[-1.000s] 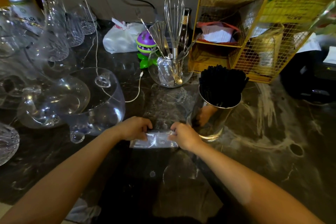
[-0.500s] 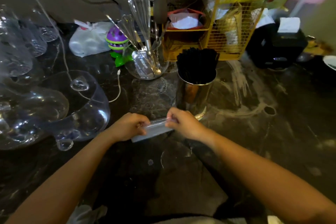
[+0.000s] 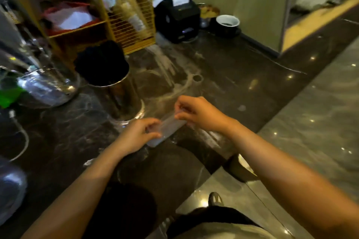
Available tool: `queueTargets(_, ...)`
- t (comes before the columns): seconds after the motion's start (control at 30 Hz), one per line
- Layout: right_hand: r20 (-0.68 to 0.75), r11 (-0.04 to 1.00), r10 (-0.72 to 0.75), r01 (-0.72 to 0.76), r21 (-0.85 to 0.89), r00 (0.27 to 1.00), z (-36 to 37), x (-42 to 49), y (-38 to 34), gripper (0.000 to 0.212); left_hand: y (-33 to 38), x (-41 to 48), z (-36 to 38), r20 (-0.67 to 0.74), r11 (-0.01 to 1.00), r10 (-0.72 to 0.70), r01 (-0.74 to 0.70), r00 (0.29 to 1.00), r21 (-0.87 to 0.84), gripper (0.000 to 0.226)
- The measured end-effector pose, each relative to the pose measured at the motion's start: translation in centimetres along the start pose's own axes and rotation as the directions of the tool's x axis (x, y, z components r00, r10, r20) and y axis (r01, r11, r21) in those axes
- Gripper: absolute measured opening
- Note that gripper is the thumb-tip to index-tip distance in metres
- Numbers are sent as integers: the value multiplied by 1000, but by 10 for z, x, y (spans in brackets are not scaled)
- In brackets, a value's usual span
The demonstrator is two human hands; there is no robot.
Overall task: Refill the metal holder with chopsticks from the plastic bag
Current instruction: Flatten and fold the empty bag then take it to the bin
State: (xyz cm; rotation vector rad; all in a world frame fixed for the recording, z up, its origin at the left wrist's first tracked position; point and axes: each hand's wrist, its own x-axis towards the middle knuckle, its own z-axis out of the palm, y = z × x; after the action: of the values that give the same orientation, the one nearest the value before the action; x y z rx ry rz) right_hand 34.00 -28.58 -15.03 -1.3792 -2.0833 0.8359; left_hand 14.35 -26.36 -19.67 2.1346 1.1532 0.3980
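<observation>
A shiny metal holder (image 3: 124, 101) stands on the dark marble counter, packed with black chopsticks (image 3: 102, 63) that stick out of its top. Just in front and to the right of it, a clear flattened plastic bag (image 3: 165, 132) is stretched between both hands. My left hand (image 3: 138, 135) pinches its near left end. My right hand (image 3: 196, 110) pinches its far right end, raised slightly off the counter. I see no chopsticks inside the bag.
A yellow wire rack (image 3: 120, 15) stands behind the holder. A glass jar of utensils (image 3: 46, 87) sits to the left, with a white cable (image 3: 21, 137) nearby. A black receipt printer (image 3: 178, 17) and a white bowl (image 3: 227, 21) are at the back. The counter edge (image 3: 219, 163) drops to floor on the right.
The view has swung right, so the glassware on the left left the frame. Both hands kept the bag and carried it rightward, the right end lifted and the bag now held slantwise.
</observation>
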Motion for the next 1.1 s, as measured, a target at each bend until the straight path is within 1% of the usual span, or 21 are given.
queueTargets(0.1, -37, 1000, 20, -21, -18, 999, -35, -27, 14, 10, 35, 23, 24, 48, 998, 56, -56, 997, -13, 18)
queueTargets(0.27, -71, 997, 68, -70, -24, 995, -96, -85, 56, 6, 99, 57, 81, 20, 990, 139, -138, 990, -13, 19)
queueTargets(0.4, -117, 984, 175, -178, -22, 978, -144, -145, 103, 5, 157, 91, 151, 76, 983, 171, -165, 982, -77, 23)
queueTargets(0.5, -170, 965, 253, -261, -26, 953, -174, -191, 144, 5, 195, 120, 208, 126, 979, 194, -184, 973, -89, 23)
queueTargets(0.63, -229, 933, 342, -359, -36, 912, -195, -241, 197, 3, 227, 159, 277, 192, 975, 210, -191, 959, -115, 20)
queueTargets(0.73, -275, 901, 416, -434, -6, 867, -193, -264, 238, 2, 231, 185, 323, 246, 979, 191, -167, 950, -116, 26)
queueTargets(0.8, -299, 881, 454, -474, 7, 839, -183, -272, 269, 4, 225, 201, 351, 279, 985, 170, -154, 945, -77, 29)
queueTargets(0.9, -319, 846, 518, -530, 55, 794, -160, -281, 317, 6, 204, 219, 397, 284, 991, 127, -132, 950, -2, 38)
queueTargets(0.93, -327, 838, 532, -541, 71, 781, -150, -283, 333, 7, 194, 224, 413, 291, 990, 117, -135, 950, 42, 42)
queueTargets(1.0, -363, 835, 536, -542, 96, 762, -126, -288, 365, 8, 169, 231, 447, 364, 980, 68, -131, 929, 152, 51)
queueTargets(1.1, -386, 793, 593, -596, 128, 707, -82, -297, 418, 13, 122, 239, 504, 453, 930, -31, -141, 891, 340, 63)
